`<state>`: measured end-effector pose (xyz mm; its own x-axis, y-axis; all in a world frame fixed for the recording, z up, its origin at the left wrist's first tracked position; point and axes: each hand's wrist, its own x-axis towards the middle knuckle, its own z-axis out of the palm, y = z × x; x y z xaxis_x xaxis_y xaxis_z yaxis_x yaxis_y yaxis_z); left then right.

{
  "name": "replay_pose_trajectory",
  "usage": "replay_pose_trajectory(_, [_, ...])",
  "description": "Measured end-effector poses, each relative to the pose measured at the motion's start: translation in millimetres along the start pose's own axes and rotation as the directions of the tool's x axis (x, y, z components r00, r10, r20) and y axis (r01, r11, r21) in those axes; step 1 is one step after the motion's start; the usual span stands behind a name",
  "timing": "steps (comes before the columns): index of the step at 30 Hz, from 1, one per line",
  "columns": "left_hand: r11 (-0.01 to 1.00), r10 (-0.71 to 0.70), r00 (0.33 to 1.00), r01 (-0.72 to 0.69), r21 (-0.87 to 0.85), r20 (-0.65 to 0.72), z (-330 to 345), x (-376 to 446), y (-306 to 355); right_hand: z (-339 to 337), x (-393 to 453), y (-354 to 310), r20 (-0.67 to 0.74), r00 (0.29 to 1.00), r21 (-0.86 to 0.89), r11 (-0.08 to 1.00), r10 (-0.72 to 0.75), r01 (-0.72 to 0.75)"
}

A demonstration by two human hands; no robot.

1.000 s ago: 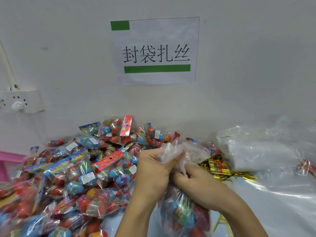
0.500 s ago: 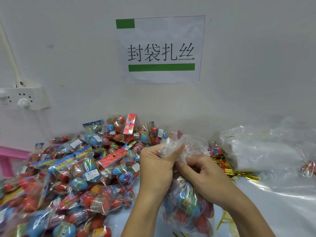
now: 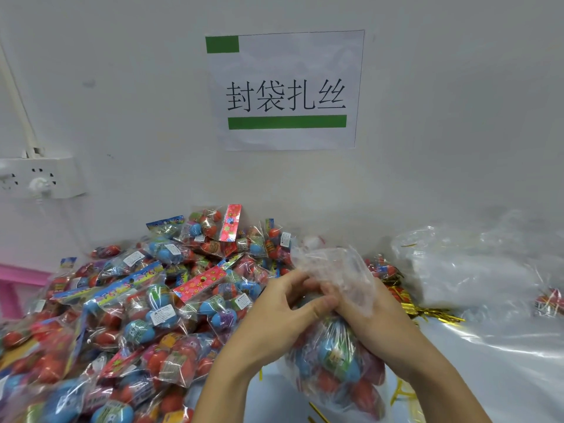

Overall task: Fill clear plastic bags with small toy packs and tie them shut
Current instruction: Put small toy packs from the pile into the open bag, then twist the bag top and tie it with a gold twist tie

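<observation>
A clear plastic bag [image 3: 335, 361] full of red and blue toy packs hangs low in the middle. Its gathered neck [image 3: 338, 270] stands up crumpled above my hands. My left hand [image 3: 283, 312] pinches the neck from the left with thumb and fingers. My right hand [image 3: 372, 319] grips the neck from the right, partly hidden behind the plastic. A big heap of small toy packs [image 3: 146, 306] fills the left side. Gold twist ties [image 3: 421, 311] lie just right of my hands.
A stack of empty clear bags [image 3: 476, 270] lies at the right on plastic sheeting. A wall with a paper sign [image 3: 287, 90] stands close behind. A power strip [image 3: 39, 178] hangs at the left, above a pink frame [image 3: 18, 279].
The bag has dropped lower in view and its neck now stands taller above my hands. My left thumb has shifted across the neck toward my right hand.
</observation>
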<state>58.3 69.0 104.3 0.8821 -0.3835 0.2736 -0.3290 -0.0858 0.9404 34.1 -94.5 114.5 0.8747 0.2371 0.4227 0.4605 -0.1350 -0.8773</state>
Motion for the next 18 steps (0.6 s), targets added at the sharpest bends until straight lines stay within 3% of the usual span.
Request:
replay_pose_trajectory(6, [0.991, -0.087, 0.996, 0.087, -0.1, 0.005, 0, 1, -2, 0, 1, -3, 0.034, 0.999, 0.113, 0.994, 0.003, -0.007])
replay_pose_trajectory(13, [0.984, -0.04, 0.998, 0.047, -0.17, 0.041, 0, 3, -2, 1, 1, 3, 0.008, 1.0, 0.095, 0.995, -0.014, 0.013])
replay_pose_trajectory(18, [0.985, -0.027, 0.997, 0.039, -0.171, 0.068, 1, 2, 2, -2, -3, 11, -0.005, 0.996, 0.134, 0.987, 0.094, -0.093])
